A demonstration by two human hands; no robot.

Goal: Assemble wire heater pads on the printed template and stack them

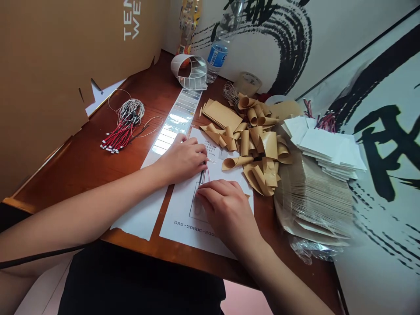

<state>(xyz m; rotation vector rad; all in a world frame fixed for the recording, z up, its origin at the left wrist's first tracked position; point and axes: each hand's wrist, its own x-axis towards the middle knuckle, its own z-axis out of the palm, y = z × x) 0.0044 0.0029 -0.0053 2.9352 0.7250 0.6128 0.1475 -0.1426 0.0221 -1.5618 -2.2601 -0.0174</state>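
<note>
Both hands rest on a white printed sheet point(187, 218) on the wooden table point(82, 162). My left hand point(183, 157) is curled, its fingertips pinching a thin red and black wire piece point(204, 176). My right hand point(226, 205) lies palm down just below it, fingers pressed together on the lower end of the same wire. Most of the wire is hidden under the fingers.
A label strip point(173, 124) runs to a roll point(192, 72) at the back. A wire bundle point(123, 127) lies left. Curled tan backing papers point(256, 148) pile up right, beside a bagged paper stack point(315, 197), white cards point(328, 146), a water bottle point(218, 52) and cardboard point(49, 65).
</note>
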